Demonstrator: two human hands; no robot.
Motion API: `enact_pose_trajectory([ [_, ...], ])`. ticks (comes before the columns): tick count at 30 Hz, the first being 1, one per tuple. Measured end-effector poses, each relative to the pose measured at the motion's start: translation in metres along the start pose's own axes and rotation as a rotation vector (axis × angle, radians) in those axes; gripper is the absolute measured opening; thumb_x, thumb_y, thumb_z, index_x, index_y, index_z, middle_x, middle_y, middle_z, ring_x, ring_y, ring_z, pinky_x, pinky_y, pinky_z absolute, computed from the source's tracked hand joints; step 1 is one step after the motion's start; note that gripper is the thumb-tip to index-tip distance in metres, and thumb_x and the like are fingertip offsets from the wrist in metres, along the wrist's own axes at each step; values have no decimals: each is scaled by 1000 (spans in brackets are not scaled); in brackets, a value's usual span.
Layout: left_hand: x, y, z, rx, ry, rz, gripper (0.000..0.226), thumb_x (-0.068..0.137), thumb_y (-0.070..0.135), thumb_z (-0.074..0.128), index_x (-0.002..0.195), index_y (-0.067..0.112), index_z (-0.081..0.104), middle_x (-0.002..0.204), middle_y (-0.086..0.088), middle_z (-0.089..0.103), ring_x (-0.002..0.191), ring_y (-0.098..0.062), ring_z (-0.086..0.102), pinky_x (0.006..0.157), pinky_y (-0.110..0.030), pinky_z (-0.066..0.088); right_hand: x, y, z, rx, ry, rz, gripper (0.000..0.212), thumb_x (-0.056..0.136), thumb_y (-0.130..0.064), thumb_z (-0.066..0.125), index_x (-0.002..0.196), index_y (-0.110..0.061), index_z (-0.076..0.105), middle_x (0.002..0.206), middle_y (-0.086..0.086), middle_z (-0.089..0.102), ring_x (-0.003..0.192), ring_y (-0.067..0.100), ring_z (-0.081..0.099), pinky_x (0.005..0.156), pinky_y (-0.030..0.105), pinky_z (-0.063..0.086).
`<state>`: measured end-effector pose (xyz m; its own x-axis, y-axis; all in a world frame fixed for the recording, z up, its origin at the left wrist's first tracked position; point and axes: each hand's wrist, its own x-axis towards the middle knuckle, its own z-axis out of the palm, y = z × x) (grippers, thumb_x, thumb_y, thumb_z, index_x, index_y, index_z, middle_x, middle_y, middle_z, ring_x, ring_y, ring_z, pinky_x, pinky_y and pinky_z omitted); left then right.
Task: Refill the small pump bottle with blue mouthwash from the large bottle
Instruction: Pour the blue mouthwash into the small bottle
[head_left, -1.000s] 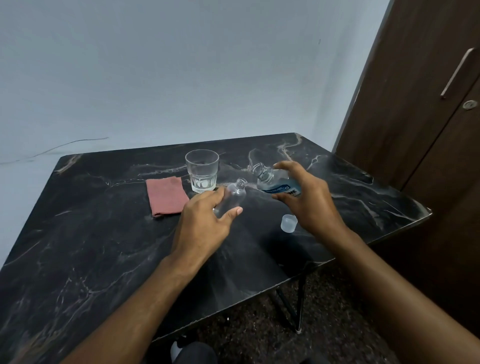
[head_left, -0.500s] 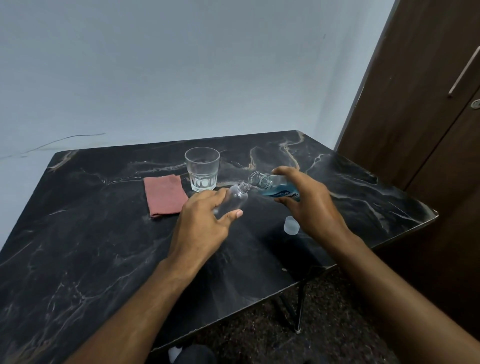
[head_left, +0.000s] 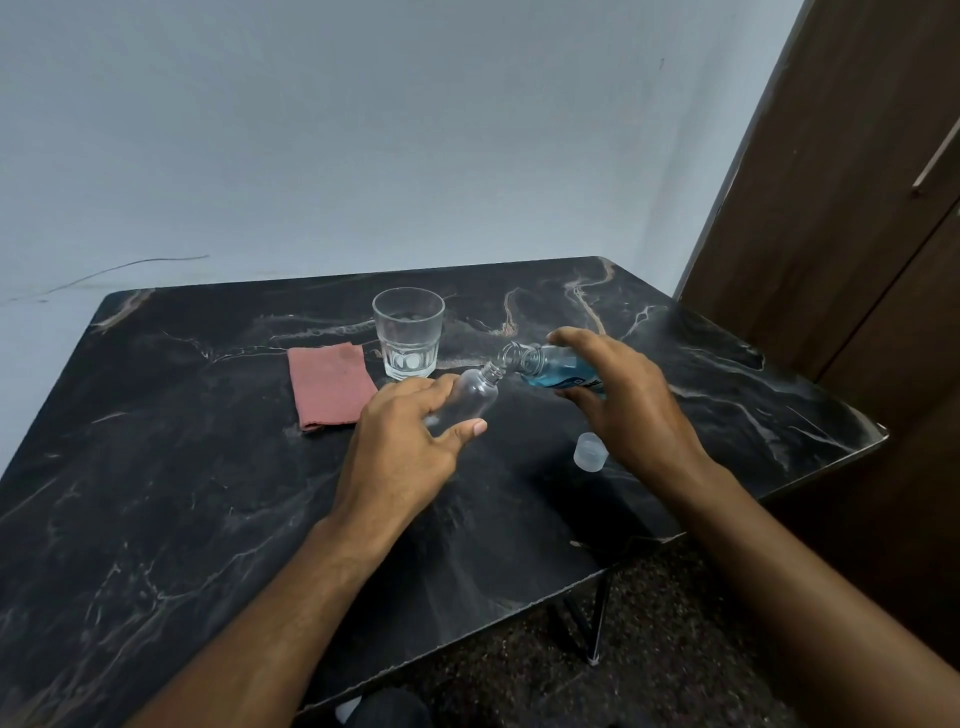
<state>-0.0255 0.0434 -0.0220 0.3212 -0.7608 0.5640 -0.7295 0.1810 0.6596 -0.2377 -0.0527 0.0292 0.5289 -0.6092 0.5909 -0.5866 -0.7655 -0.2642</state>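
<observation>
Left hand (head_left: 402, 441): we grip the small clear empty plastic bottle (head_left: 470, 400), neck tilted up-right | right hand (head_left: 621, 402): we clasp the large blue-mouthwash bottle (head_left: 553, 370), tipped leftward | mouths nearly touching above black marbled tabletop (head_left: 156, 467).

home room: marble-look table (head_left: 208, 493), wooden wardrobe (head_left: 831, 208).

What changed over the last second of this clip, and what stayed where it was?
The right hand tipped the large bottle further and brought its mouth over to the small bottle, gripped throughout by the left hand; no liquid shows inside it. Glass, cloth and cap stayed put.
</observation>
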Motion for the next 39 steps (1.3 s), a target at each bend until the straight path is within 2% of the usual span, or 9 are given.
enact_pose_trajectory([
  [4,1,-3,2,9,-2,-13,53,76,39,86,125,27,70,102,22,66,100,-7,62,85,-14,46,1,-2,-1,-9,-4,-34,55,82,-12,80,130,-24,57,122,-1,70,106,14,63,87,22,46],
  [7,0,-3,2,16,17,-9,54,75,39,86,125,32,68,98,28,61,99,-3,59,80,-4,37,2,-2,0,-14,0,-44,55,82,-12,80,131,-23,58,122,0,70,107,15,63,87,23,46],
  [9,0,-3,1,20,32,8,53,75,39,86,124,35,66,96,29,62,96,-3,58,79,-5,36,3,-2,-2,-20,5,-48,55,82,-12,80,131,-23,58,121,0,70,106,15,63,86,23,47],
  [12,1,-4,0,13,21,5,52,75,39,86,124,34,69,99,22,67,95,-7,61,82,-10,39,5,-3,-4,-39,-2,-62,55,82,-11,80,132,-19,59,120,2,71,106,20,65,87,33,55],
  [16,0,-3,0,16,22,1,53,75,39,86,125,33,69,100,25,65,97,-6,60,82,-8,38,5,-5,-4,-39,-16,-60,55,83,-11,79,133,-18,59,123,2,70,109,22,65,91,35,54],
  [23,0,-4,-3,18,28,0,53,75,38,86,125,36,68,99,27,63,97,-6,59,84,-10,36,6,-6,-5,-60,-29,-60,55,83,-11,78,135,-17,59,124,4,69,110,24,64,95,49,53],
  [39,0,-2,-4,59,28,3,53,74,38,86,124,34,70,100,30,59,99,-5,56,83,-6,32,9,-6,-11,-114,-37,-100,54,84,-11,79,134,-17,60,122,3,69,107,25,63,96,50,50],
])
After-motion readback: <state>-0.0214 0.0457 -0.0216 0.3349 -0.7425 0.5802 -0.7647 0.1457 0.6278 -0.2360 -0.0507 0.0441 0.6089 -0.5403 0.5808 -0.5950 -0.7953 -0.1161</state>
